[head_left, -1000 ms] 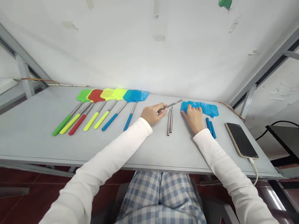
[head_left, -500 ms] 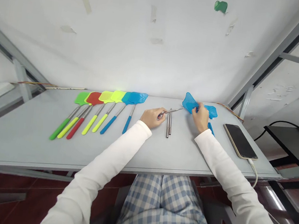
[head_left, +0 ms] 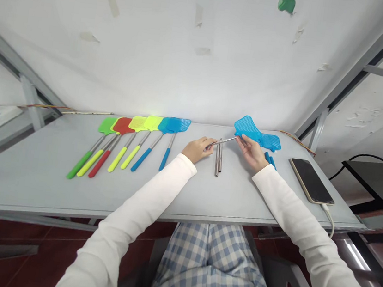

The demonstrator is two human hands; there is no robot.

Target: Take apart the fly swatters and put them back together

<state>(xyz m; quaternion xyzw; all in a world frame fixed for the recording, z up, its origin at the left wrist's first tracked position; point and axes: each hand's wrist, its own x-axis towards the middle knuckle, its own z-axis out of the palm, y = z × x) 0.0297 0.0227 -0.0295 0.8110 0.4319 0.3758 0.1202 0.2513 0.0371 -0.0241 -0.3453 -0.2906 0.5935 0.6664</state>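
My left hand [head_left: 198, 150] is closed around a thin metal telescopic rod [head_left: 225, 141], which points to the right. At the rod's narrow far end, the fingertips of my right hand [head_left: 251, 153] pinch together, palm partly turned up. Just behind those fingers lies a blue fly swatter head [head_left: 248, 127]; whether they also touch it is hard to tell. Another blue swatter head [head_left: 271, 142] overlaps it on the right. Two more metal rods [head_left: 217, 160] lie side by side below the held one. Blue handles [head_left: 270, 159] show partly behind my right wrist.
Several whole fly swatters [head_left: 122, 142] in green, yellow, red and blue lie in a row at the left. A phone [head_left: 310, 180] with a white cable rests on the right of the grey table [head_left: 48, 196]. A white wall [head_left: 152, 64] rises behind.
My right hand has moved off its grip on the blue swatter head's lower edge to the rod's tip, turning palm up. The head now sits more upright. My left hand still holds the rod.
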